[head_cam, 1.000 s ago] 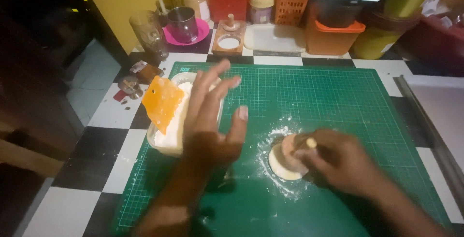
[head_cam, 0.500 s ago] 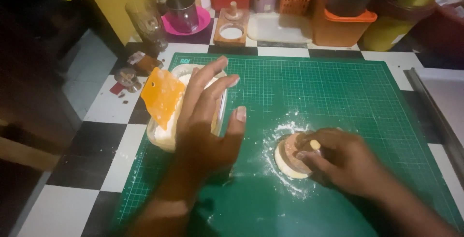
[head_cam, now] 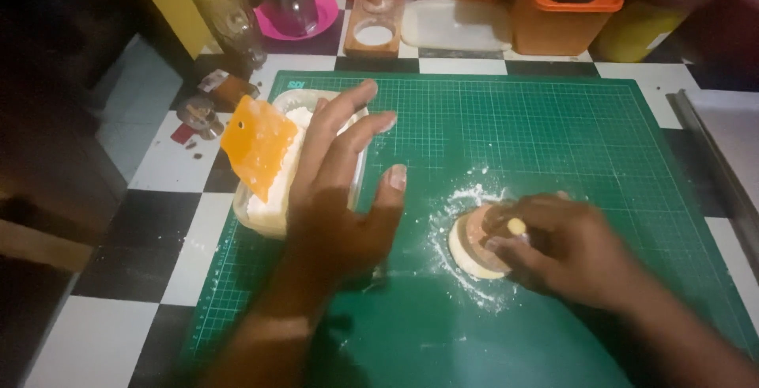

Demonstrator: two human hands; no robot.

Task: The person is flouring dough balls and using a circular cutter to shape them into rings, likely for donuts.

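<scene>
Dough disc [head_cam: 472, 247], pale and round, lies in a scatter of white flour [head_cam: 458, 198] on the green cutting mat [head_cam: 569, 135], pinned under a small round wooden press [head_cam: 494, 230] that the right hand [head_cam: 569, 249] grips by its knob, fingers closed on it. Over the past second the view has drawn nearer while the press and disc have kept their place on the mat. The left hand [head_cam: 336, 190] stays spread, fingers apart and holding nothing, above the clear tub of flour [head_cam: 273, 198], where an orange scraper [head_cam: 257, 147] stands tilted. By the look of it, pressing continues without fresh flour. Cups and storage boxes line the chequered bench [head_cam: 166, 166] behind.
</scene>
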